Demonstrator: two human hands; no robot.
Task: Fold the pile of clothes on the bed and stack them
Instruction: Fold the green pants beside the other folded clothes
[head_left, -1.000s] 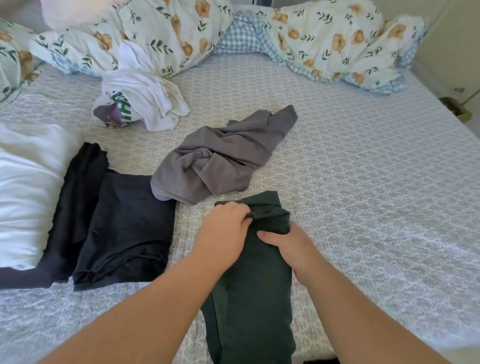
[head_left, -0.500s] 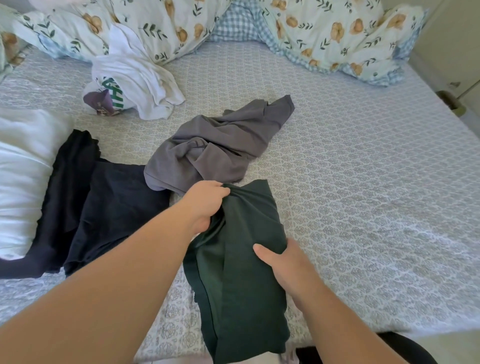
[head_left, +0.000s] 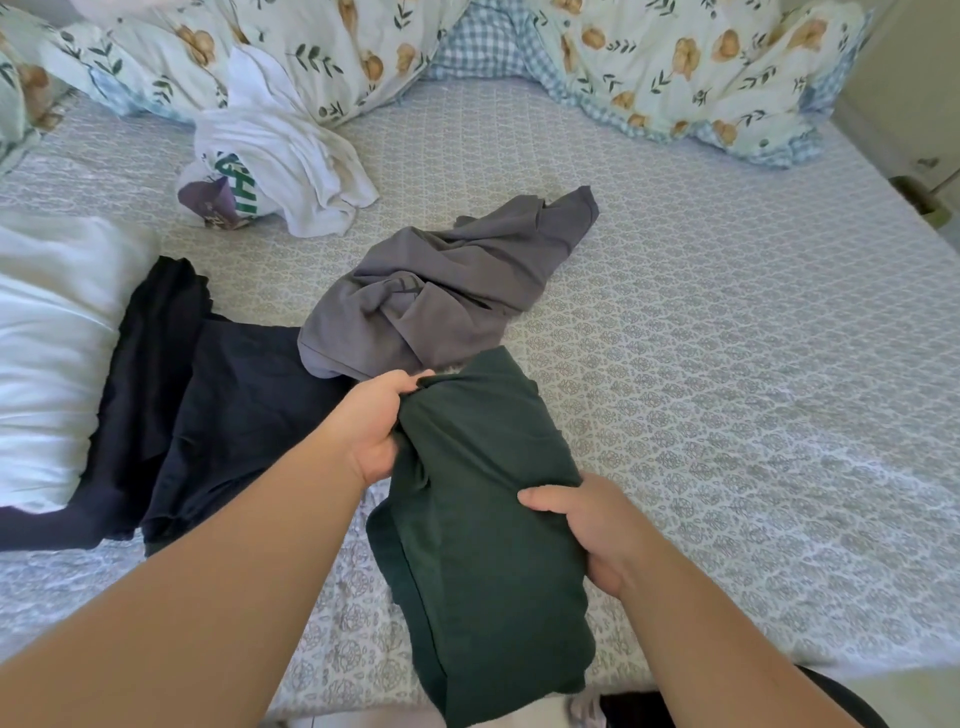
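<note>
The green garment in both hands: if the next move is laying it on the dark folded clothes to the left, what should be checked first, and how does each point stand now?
1. Left hand grips the top corner of the green garment: ok.
2. Right hand holds its right edge, thumb on top: ok.
3. Garment folded into a neat narrow shape: ok on the face that shows; its lower end hangs past the bed edge, so cannot tell there.
4. Dark folded clothes lie flat enough to stack on: ok.
5. Path to the left is free: ok, though the crumpled grey garment lies very close to the green one's top.
6. Grey garment and white shirt folded: not ok.
</note>
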